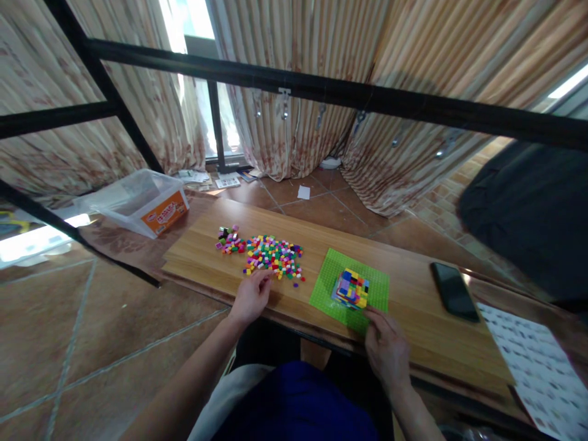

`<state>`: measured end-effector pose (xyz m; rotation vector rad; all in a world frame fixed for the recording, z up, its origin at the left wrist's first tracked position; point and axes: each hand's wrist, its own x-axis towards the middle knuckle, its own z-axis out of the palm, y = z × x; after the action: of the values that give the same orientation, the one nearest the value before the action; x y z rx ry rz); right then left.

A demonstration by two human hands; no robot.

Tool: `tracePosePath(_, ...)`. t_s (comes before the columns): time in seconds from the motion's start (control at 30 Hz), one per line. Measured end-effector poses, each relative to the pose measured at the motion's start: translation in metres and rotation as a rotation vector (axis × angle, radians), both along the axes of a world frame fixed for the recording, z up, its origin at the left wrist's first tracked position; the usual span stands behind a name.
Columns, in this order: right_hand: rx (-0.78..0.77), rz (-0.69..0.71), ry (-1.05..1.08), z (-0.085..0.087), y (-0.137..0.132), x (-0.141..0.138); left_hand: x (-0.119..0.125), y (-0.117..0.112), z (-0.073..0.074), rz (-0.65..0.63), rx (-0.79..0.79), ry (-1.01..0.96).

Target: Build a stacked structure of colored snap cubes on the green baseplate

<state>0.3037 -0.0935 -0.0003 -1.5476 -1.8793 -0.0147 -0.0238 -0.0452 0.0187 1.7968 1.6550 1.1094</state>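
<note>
My left hand (252,296) is at the near edge of a loose pile of small colourful building bricks (274,254). Its thumb and forefinger are pinched together; whatever is between them is too small to make out. On a green studded baseplate (325,283) stands a low, squarish build of multicoloured bricks (353,286). My right hand (388,346) has its fingers curled, with the tips at the build's near right corner. Whether they grip a brick there is hidden.
A smaller cluster of pinkish bricks (231,240) adjoins the pile on the wooden board (404,269). A black phone (454,291) and a printed sheet (535,358) are at the right. A clear plastic bin (138,199) stands left. A black metal bar (303,82) crosses beyond the board.
</note>
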Motion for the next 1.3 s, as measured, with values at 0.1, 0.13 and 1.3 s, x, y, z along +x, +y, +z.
tracePosePath(0.1, 0.012, 0.105, 0.087, 0.011, -0.013, -0.035, -0.014, 0.0, -0.002, 0.075, 0.054, -0.011)
tracePosePath(0.13, -0.026, 0.159, 0.109, 0.016, -0.013, -0.049, -0.018, 0.002, -0.003, 0.101, 0.064, -0.013)
tracePosePath(1.3, -0.418, 0.333, -0.254, 0.046, 0.151, -0.201, -0.036, 0.016, -0.015, 0.141, 0.056, -0.144)
